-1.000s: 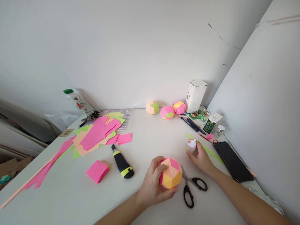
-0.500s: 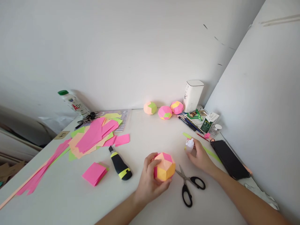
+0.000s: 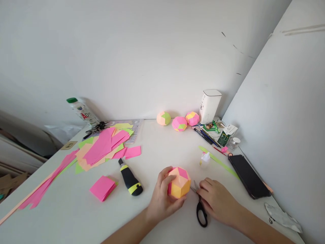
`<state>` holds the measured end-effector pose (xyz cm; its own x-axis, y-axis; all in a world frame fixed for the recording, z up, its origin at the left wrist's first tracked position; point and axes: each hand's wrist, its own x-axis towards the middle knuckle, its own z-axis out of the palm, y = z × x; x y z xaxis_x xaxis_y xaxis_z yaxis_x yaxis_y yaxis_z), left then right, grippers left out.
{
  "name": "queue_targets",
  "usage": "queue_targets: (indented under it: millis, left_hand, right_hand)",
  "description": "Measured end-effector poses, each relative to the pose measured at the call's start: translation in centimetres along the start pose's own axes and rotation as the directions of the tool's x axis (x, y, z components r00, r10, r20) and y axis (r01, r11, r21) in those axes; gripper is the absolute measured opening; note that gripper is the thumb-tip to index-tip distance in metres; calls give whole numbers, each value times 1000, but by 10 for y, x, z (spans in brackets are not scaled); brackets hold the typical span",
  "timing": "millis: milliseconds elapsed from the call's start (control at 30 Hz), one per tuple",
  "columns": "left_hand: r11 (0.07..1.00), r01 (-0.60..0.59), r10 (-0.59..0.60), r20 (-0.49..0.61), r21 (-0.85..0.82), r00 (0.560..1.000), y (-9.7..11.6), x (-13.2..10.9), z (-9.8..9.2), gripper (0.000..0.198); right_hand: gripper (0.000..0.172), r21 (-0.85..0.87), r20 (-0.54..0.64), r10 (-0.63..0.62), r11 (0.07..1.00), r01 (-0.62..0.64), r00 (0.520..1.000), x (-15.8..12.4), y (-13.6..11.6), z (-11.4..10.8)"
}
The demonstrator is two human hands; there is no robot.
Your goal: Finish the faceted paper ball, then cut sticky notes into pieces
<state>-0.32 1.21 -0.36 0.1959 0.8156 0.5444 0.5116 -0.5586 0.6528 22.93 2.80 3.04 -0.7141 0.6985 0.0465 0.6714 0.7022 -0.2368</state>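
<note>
Three balls (image 3: 179, 124) behind; left fingers (image 3: 165, 180) clasp patchwork ball (image 3: 179, 185) — right fingers (image 3: 207, 186) partly hide scissors (image 3: 199, 204), grip unclear.

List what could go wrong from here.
Scissors: blades are parted and the right hand is over a handle, so a finger might get nicked.
Ball: the left hand grips it; squeezing could dent its facets.
Bottle: it stands just beyond the right hand and might get knocked over.

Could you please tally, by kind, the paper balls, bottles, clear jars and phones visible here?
Paper balls: 4 (1 in the left hand, 3 near the wall)
Bottles: 2
Clear jar: 1
Phone: 1
Total: 8
</note>
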Motion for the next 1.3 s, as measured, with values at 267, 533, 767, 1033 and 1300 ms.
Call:
queue_targets:
  millis: [267,533,767,1033,1300]
  left_hand:
    - [999,16,-16,9,-33,1000,0,1,1,50]
    - [998,24,-23,15,-60,1000,-2,-3,3,51]
    - [998,34,-33,15,-58,999,-3,-4,2,52]
    - [998,46,-45,23,-44,999,-5,-6,1,52]
    - [996,50,-50,11,-67,999,-4,-4,3,51]
  right_hand:
    - [25,186,-204,-90,974,128,975,10,30,19]
    - [27,209,-245,-90,967,143,965,9,32,27]
    - [25,219,-257,-101,963,160,961,10,32,28]
    - [22,172,-205,-151,967,187,967,9,32,22]
    - [48,56,116,-85,995,79,990,-3,8,-14]
